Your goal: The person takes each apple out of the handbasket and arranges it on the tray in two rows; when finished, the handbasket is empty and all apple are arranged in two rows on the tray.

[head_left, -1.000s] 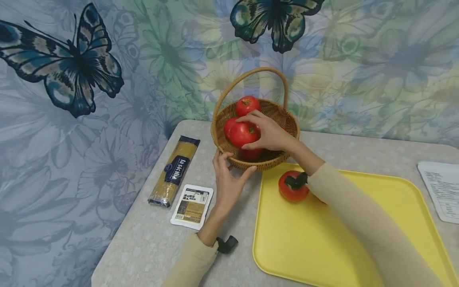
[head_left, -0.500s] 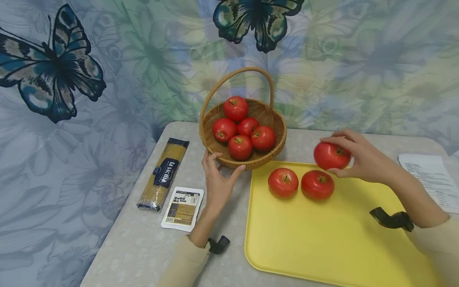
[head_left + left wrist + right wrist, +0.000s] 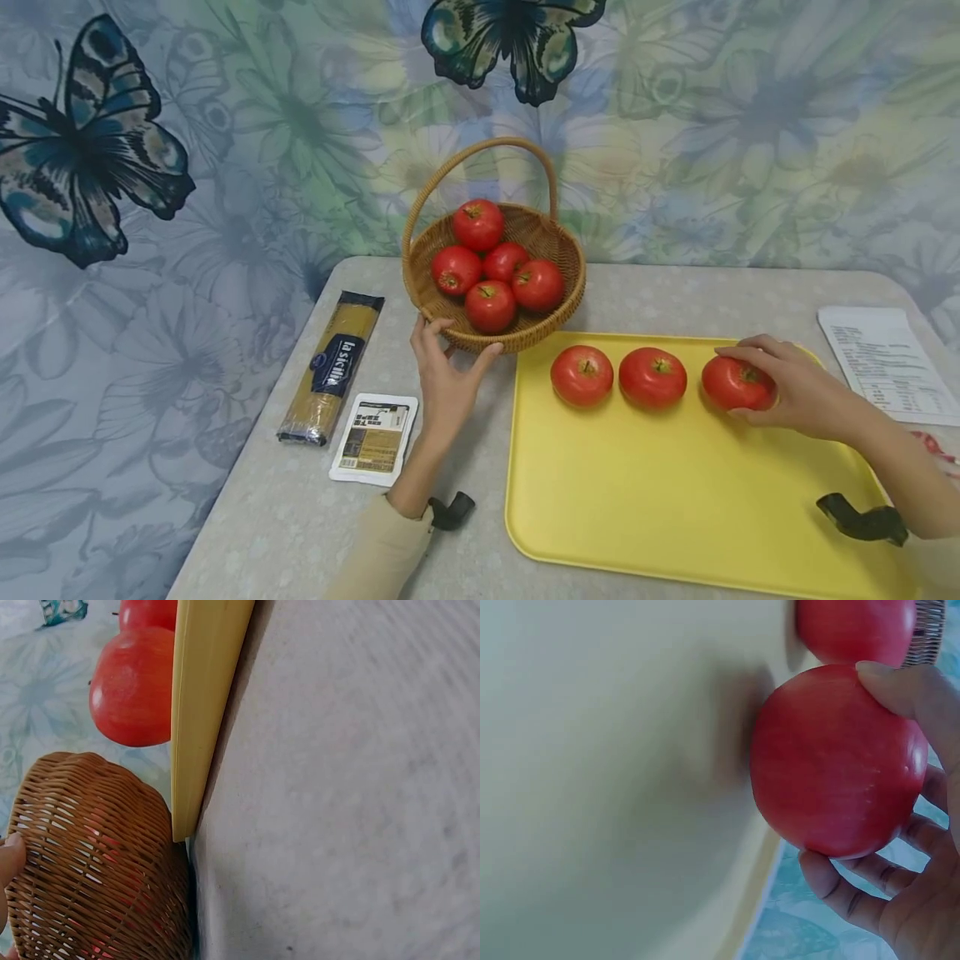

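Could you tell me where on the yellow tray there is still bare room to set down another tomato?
The near half of the yellow tray, in front of the row of three tomatoes, is bare. The far edge is crowded: the row fills it, the right hand grips the rightmost tomato, and the basket borders the far-left corner.

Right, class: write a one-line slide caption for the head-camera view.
Right hand sets a third tomato on the yellow tray while the left hand steadies the wicker basket.
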The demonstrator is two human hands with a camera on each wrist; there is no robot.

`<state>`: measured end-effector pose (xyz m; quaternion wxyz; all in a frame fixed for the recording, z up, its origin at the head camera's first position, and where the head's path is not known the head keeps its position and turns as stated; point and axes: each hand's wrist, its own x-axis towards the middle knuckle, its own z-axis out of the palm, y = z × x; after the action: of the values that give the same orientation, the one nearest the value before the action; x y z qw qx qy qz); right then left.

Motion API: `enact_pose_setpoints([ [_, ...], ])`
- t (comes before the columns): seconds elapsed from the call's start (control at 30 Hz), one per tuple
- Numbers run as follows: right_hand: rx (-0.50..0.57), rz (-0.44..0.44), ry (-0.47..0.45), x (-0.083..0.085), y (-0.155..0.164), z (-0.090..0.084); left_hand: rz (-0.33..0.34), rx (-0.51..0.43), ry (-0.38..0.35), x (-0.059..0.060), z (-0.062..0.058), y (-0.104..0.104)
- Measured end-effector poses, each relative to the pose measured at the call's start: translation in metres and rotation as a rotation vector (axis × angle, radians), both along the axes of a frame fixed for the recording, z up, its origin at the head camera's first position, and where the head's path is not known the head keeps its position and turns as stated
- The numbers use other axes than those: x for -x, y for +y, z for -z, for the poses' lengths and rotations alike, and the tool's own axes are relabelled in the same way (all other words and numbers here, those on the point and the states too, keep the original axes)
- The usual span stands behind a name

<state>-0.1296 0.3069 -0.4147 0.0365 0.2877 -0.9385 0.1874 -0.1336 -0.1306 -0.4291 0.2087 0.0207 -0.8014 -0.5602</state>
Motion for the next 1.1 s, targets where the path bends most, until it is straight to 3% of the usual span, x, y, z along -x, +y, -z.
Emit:
enact_pose_setpoints([
  [0.37,0.038,0.011,-0.12,-0.002,-0.005,0.006,0.003,0.02,0.025,0.002,0.003,-0.008],
  [0.57,0.081,-0.018,-0.069,0.008,-0.025,-0.017,0.002,0.021,0.01,0.002,0.003,-0.01],
  [0.83,0.161,-0.219,-0.033,0.062,-0.114,-0.072,-0.008,0.02,0.013,0.002,0.005,-0.012],
  [0.97,0.201,-0.333,-0.044,0.099,-0.166,-0.082,-0.006,0.022,0.015,0.001,0.007,-0.009],
  [1.1,0.226,-0.36,-0.141,0.137,-0.21,-0.085,0.006,0.027,0.013,0.0,0.007,-0.005],
])
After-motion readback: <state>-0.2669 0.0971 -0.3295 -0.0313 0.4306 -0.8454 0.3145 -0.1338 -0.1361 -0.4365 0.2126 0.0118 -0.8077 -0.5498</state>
